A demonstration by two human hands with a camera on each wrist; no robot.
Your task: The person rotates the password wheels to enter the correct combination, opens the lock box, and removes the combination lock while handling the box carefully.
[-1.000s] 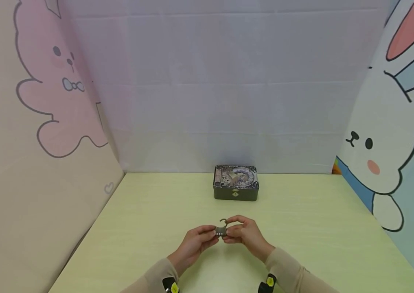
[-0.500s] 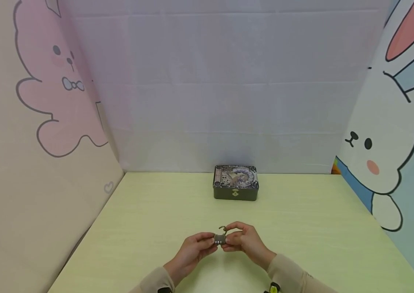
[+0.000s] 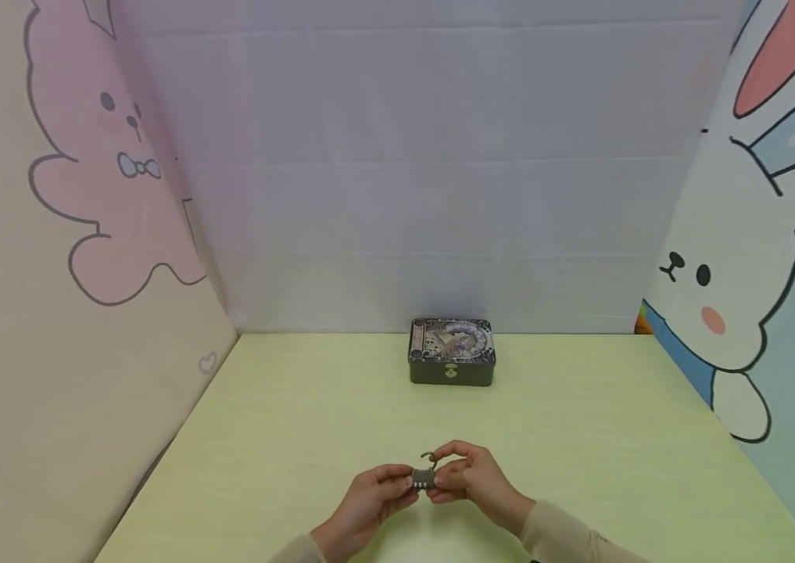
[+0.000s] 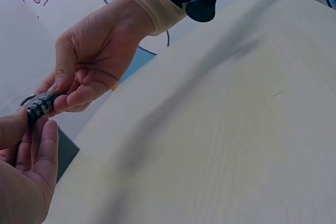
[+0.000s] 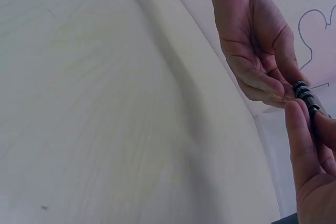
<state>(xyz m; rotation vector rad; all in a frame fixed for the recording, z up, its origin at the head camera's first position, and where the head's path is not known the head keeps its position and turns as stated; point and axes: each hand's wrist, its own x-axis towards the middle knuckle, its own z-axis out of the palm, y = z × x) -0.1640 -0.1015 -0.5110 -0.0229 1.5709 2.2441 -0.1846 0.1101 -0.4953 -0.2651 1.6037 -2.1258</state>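
Between the two hands, above the near part of the table, is a small dark combination padlock (image 3: pixel 423 478) with a row of number dials facing the person. Its hooked shackle stands up, with the free end out of the body. My left hand (image 3: pixel 372 504) pinches the lock's left side between thumb and fingers. On the opposite side, my right hand (image 3: pixel 478 481) grips the body with thumb and fingers, its index finger raised by the shackle. Close up in the left wrist view, the dials (image 4: pixel 41 107) show between both hands; the right wrist view also shows the lock (image 5: pixel 304 94).
A dark rectangular tin box (image 3: pixel 451 352) with a decorated lid and a small front clasp stands at the back of the pale yellow-green table (image 3: pixel 313 399). White cloth (image 3: pixel 439 172) hangs behind it, and printed panels flank both sides.
Both hands have come down and slightly nearer the person, carrying the padlock along. Their hold on it looks the same, and the tin box has stayed put.
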